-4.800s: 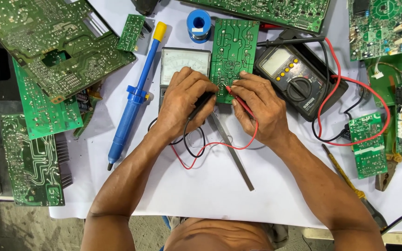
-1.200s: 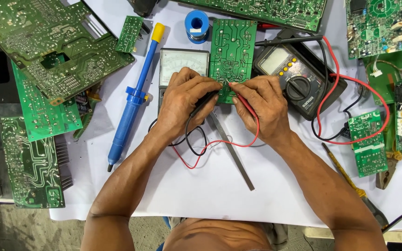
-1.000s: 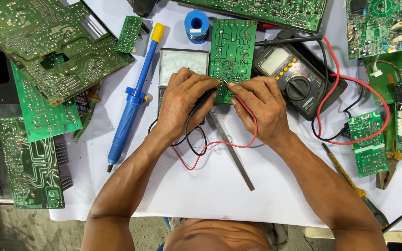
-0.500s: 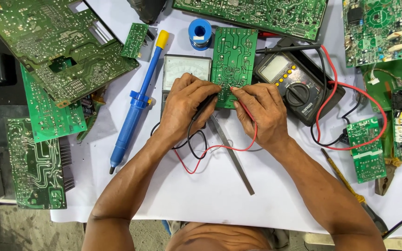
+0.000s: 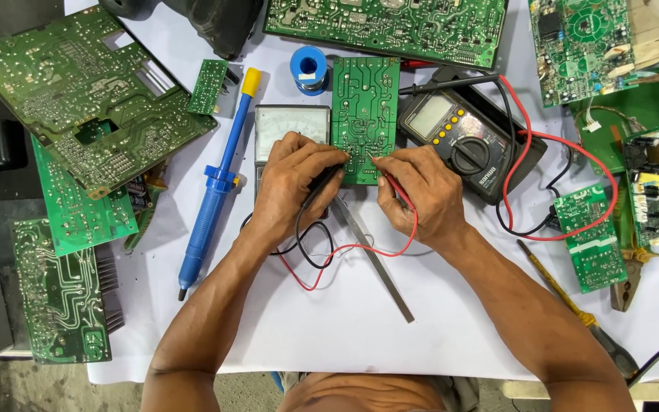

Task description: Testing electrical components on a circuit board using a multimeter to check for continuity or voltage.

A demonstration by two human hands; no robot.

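One counter (image 5: 360, 336), covered in matt white sheet, dark floor at left. Centre: small green circuit board (image 5: 364, 114), solder side up, lying partly on an analogue meter (image 5: 290, 126). Left hand (image 5: 293, 187), grip closed round a black probe (image 5: 322, 183); right hand (image 5: 419, 194), grip pinched on a red probe (image 5: 390, 179), tips on the board's lower edge. Nearby: blue plastic desoldering pump (image 5: 215, 183), solder spool (image 5: 310, 69), black digital multimeter (image 5: 467, 141), flat steel strip (image 5: 375, 259), further green boards.

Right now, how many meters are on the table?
2. An analog meter with a white dial lies partly under the left hand and the small green board. A dark digital meter lies just beyond the right hand.
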